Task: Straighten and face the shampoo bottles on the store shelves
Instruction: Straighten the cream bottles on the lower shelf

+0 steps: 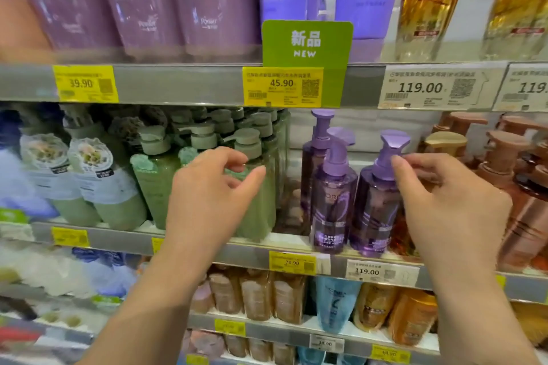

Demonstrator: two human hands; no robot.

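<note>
Two hands up: left hand (207,187) loosely spread, empty, before green bottle (261,204); right hand (444,204) pinches purple bottle (376,201) pump at 12 o'clock. Rotate gently, label forward.

One head-worn camera faces the shelves (184,84) closely, angled slightly downward.

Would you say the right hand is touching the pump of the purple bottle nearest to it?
Touching: in the head view, the right hand's fingertips rest against the neck of the purple pump bottle, with no gap visible.
</note>
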